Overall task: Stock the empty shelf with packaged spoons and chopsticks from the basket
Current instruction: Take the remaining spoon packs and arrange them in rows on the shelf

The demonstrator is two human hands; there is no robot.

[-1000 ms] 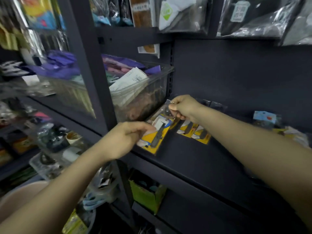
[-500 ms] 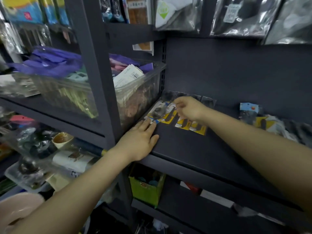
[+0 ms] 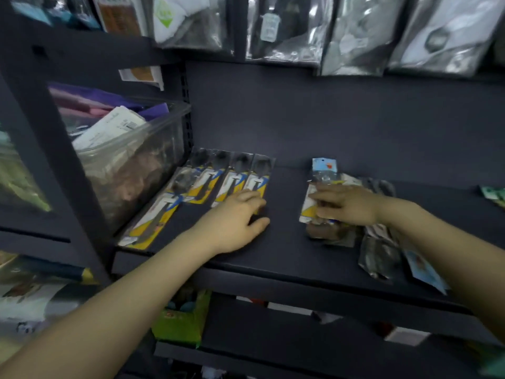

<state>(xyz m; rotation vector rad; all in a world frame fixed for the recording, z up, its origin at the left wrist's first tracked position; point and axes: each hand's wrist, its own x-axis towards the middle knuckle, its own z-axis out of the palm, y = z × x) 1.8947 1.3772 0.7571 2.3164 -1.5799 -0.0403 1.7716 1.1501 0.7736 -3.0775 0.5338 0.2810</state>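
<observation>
No legible text on any package (image 3: 237,184) or hanging label (image 3: 269,27)

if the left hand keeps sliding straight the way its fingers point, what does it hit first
Probably the rightmost spoon pack of the back row: the left hand points up and right, with its fingertips already on or at that pack's lower end. Beyond it stands the shelf's back wall.
</observation>
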